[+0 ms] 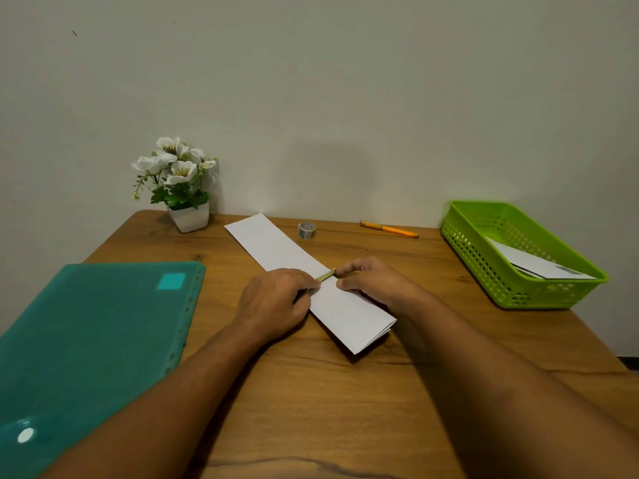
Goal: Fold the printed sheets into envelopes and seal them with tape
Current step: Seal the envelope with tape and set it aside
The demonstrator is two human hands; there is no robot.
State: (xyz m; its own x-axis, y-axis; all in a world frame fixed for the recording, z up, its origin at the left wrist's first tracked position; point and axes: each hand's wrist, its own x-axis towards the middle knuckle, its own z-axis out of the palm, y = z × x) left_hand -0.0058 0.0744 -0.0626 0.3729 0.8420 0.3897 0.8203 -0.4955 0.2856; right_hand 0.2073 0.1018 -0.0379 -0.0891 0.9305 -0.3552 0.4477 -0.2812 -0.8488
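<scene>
The left hand (273,302) hides part of the folded sheet (276,247).

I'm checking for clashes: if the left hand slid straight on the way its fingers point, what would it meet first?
Probably the right hand, which pinches the other end of the tape strip that the left hand holds over the folded sheet.

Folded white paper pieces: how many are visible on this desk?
2. One long folded white sheet lies mid-desk under the left hand and right hand, which pinch a tape strip; one folded white envelope lies in the green plastic basket. More may hide beneath it.
</scene>
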